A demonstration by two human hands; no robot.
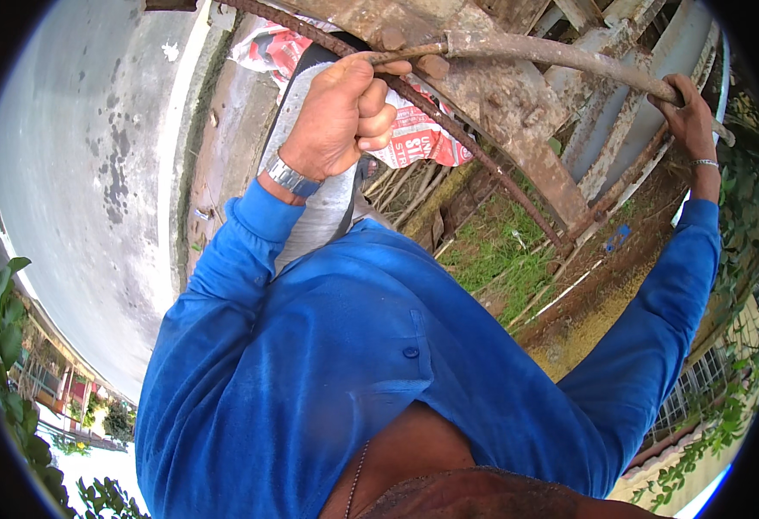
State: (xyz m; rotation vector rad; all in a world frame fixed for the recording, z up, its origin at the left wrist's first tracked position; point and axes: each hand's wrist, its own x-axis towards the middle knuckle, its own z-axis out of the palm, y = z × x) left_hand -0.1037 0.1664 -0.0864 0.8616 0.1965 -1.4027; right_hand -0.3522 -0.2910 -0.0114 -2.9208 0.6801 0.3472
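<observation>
A long, curved brown pipe or hose [552, 54] arcs across the top, thick over most of its length and thinner at its left end. My left hand [341, 117], with a metal watch on its wrist, is closed around that thin end, thumb on top and fingers curled. Far to the right, my right hand [689, 117] grips the thick part near its other end, which sticks out past my fingers. Just beneath my left hand runs a rusty rod [475, 151], slanting down to the right. What lies inside my left fist is hidden.
A rusty metal frame [518, 95] with bars stands under the pipe. Below it are a red and white sack [418, 138], dry sticks [401, 186] and grass [500, 268]. Grey pavement [77, 208] with a pale kerb [176, 173] lies left; leafy plants [743, 208] hang at right.
</observation>
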